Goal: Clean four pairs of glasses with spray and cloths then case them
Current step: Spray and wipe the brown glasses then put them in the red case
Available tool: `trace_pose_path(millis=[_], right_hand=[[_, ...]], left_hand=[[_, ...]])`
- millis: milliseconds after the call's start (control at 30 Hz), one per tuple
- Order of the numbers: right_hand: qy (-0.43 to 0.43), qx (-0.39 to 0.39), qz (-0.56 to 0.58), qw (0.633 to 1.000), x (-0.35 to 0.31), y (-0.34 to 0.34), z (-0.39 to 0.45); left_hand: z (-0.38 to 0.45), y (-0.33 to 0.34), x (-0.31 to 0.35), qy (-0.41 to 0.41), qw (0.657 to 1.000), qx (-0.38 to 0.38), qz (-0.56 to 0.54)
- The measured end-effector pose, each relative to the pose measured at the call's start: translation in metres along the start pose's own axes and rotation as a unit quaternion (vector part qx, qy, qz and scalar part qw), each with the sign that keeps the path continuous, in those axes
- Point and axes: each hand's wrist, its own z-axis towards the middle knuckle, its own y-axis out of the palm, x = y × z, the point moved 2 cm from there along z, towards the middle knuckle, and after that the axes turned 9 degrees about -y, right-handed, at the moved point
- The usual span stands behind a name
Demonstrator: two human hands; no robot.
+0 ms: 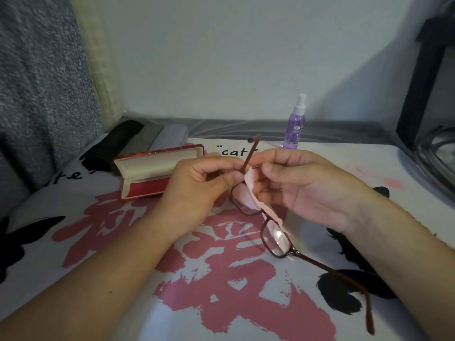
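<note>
Evidently mid-wipe: left hand (pixel 197 183) pinches the glasses (pixel 266 217), right hand (pixel 295 183) pinches a pink cloth (pixel 251 190); left of them, 1 open red case (pixel 157 168) waits.

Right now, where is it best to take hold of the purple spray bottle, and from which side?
Grip the spray bottle around its purple body, below the white nozzle. It stands upright and alone behind the right hand, so probably come from the front or the right, where nothing stands beside it.

"cat" and a partly hidden "…te" in black on the printed cloth (pixel 246 303); spray bottle (pixel 294 129) label unreadable.
</note>
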Motion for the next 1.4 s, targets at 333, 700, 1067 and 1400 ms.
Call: trace_pose_path(millis=[333,700,1067,1400], right_hand=[[0.038,0.054,-0.249,0.966,0.016,0.013,-0.001],[0.050,-0.015,-0.220,0.974,0.015,0.017,-0.003],[0.074,-0.056,-0.148,0.985,0.024,0.014,-0.003],[0.071,-0.033,-0.195,0.978,0.023,0.015,-0.007]], left_hand=[[-0.001,0.001,0.003,0.004,1.000,-0.004,0.009],[-0.003,0.005,0.006,0.014,1.000,-0.019,0.008],[-0.005,0.004,0.008,0.000,0.999,-0.042,0.009],[-0.001,-0.005,0.004,-0.130,0.981,-0.102,-0.106]])
